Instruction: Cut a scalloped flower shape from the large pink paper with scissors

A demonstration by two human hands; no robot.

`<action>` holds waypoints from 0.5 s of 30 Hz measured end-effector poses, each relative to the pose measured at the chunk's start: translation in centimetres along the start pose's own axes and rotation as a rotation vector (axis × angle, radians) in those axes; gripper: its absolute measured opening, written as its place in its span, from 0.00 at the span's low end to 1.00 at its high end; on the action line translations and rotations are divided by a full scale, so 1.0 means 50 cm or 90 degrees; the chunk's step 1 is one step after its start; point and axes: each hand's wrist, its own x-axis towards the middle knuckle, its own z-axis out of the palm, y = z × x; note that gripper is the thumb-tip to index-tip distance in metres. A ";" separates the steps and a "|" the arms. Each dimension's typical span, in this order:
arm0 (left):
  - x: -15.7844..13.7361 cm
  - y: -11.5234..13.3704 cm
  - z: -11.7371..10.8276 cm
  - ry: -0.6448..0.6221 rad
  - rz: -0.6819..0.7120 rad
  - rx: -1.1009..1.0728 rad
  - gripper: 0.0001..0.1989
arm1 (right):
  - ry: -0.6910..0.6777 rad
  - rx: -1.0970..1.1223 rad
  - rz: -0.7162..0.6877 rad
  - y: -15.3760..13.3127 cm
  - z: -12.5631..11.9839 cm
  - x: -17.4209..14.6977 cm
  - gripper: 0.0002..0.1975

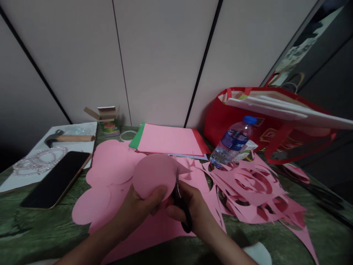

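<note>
One round pink paper [154, 176] is pinched at its lower edge between thumb and fingers of the left hand [142, 204]. One pair of black-handled scissors [182, 209] is gripped in the right hand [194, 208], its blades set at the paper's right edge. Several pink rounds [110, 165] are spread beyond the left hand, too overlapped to be counted. Pink offcuts [242, 184] are heaped to the right. Behind them, one blue-labelled bottle [231, 141] is stood before one red bag [217, 114]; the lettering on both cannot be read.
</note>
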 end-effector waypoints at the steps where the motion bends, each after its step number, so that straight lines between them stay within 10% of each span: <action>1: 0.000 0.001 0.000 -0.001 -0.002 -0.002 0.14 | 0.000 0.000 0.004 -0.001 0.000 0.000 0.19; 15: 0.001 0.006 0.001 -0.006 -0.008 -0.011 0.16 | -0.001 -0.021 -0.013 0.005 -0.004 0.001 0.21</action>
